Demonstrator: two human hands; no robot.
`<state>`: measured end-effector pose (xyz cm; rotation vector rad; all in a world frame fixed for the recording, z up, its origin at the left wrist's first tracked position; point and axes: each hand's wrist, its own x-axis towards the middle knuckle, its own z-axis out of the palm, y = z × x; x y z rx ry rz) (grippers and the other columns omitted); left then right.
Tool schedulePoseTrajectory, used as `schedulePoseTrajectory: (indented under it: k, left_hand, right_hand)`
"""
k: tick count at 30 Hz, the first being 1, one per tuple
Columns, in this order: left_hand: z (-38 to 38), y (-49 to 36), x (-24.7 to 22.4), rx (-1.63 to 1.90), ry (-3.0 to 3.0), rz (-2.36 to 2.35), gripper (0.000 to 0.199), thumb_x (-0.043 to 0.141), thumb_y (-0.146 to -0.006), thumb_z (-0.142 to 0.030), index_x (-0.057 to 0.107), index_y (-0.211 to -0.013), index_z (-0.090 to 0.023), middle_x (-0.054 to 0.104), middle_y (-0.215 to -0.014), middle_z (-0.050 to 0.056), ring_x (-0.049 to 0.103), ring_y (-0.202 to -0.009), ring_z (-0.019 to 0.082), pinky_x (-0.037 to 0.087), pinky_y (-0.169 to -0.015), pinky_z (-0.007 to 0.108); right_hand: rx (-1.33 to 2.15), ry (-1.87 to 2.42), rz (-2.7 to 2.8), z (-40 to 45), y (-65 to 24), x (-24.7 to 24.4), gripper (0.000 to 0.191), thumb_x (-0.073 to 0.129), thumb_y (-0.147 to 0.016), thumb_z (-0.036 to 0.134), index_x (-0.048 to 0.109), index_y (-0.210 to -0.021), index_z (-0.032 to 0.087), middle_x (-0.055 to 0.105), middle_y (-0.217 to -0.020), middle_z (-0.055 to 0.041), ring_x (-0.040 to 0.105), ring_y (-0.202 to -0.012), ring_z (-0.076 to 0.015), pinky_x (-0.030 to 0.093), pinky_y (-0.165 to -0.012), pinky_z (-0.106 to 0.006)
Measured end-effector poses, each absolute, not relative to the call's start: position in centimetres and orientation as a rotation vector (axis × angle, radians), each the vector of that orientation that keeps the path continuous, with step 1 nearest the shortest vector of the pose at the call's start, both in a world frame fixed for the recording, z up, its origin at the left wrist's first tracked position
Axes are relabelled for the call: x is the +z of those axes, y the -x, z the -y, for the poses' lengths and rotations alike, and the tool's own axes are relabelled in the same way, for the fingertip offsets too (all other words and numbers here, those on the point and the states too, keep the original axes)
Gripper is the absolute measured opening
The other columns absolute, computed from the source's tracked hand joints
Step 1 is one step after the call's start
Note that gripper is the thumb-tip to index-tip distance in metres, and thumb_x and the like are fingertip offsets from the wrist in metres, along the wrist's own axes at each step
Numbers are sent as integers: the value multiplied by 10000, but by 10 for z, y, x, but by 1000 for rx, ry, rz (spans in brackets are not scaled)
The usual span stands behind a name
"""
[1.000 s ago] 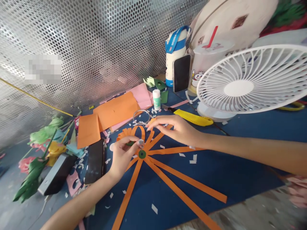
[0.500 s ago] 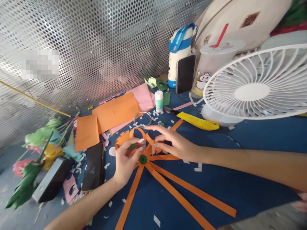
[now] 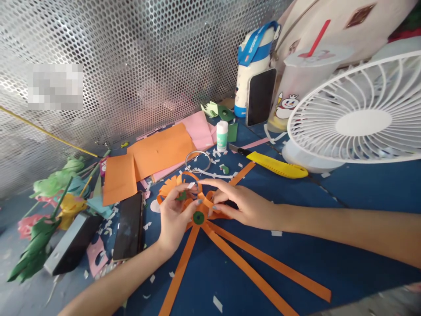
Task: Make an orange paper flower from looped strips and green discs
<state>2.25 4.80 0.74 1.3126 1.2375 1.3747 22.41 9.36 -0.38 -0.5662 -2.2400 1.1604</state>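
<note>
Orange paper strips (image 3: 253, 273) spread out over the blue table from a small dark green disc (image 3: 198, 217). Some strips are bent into loops above and left of the disc. My left hand (image 3: 177, 210) pinches the looped orange paper just above the disc, with a small white bit of paper at its fingers. From the right, my right hand (image 3: 238, 202) holds a curled orange strip between thumb and fingers, close to the left fingertips. A fringed orange paper piece (image 3: 168, 186) lies behind my left hand.
Behind the hands are a metal ring (image 3: 198, 161), glue stick (image 3: 222, 137), yellow cutter (image 3: 276, 165) and orange sheets (image 3: 161, 151). A white fan (image 3: 363, 123), cup and bottle (image 3: 248, 81) stand right. Left lie a phone (image 3: 129, 226), power bank (image 3: 70, 243) and paper flowers (image 3: 37, 245).
The strip in my right hand has curled further in toward the loops, and both hands are closer together. The camera view has shifted slightly.
</note>
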Motion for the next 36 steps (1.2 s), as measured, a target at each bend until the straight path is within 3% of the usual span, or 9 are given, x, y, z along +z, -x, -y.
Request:
schedulePoseTrajectory:
  k: [5,10,14,25,30,36]
  left_hand:
    - [-46,-24,9,1345,-1346,-1231,206,760,-752,-198,695,-945,-165,733,-881,46,700,-805,151,601,-786,273]
    - [-41,-27,9,1268,-1445,-1233,167,745,-751,-135,714,-910,-175,728,-832,17,685,-760,115,577,-737,197]
    - [-36,-31,8,1158,-1538,-1226,204,720,-749,-81,714,-924,-185,722,-770,-7,697,-721,107,572,-716,174]
    - [-39,-31,3,1119,-1638,-1275,155,709,-756,-84,726,-871,-186,740,-795,2,707,-747,125,557,-732,184]
    - [-40,-31,4,1123,-1668,-1285,106,685,-771,-90,718,-815,-180,763,-831,21,710,-769,146,548,-731,207]
    - [-38,-31,5,1114,-1720,-1369,100,673,-763,-89,711,-745,-180,739,-721,-1,666,-652,128,497,-604,189]
  right_hand:
    - [1153,609,2279,-91,-223,0,486,444,-959,127,338,-1431,175,722,-852,-14,693,-805,-159,510,-742,-278]
    - [1008,637,2124,-91,-223,8,241,543,-960,255,547,-1192,193,694,-1079,-77,678,-931,-169,526,-800,-276]
    - [922,604,2020,-94,-222,9,78,601,-943,266,609,-960,191,671,-895,-28,632,-715,-120,506,-664,-228]
    - [492,480,2083,-100,-224,6,61,647,-914,180,635,-855,195,661,-851,-32,580,-827,-159,465,-758,-295]
    - [502,485,2112,-96,-222,7,90,629,-932,224,614,-851,188,667,-845,-24,581,-819,-156,453,-784,-304]
    - [572,519,2125,-91,-221,8,124,600,-954,240,603,-839,193,664,-844,-17,601,-828,-148,441,-837,-313]
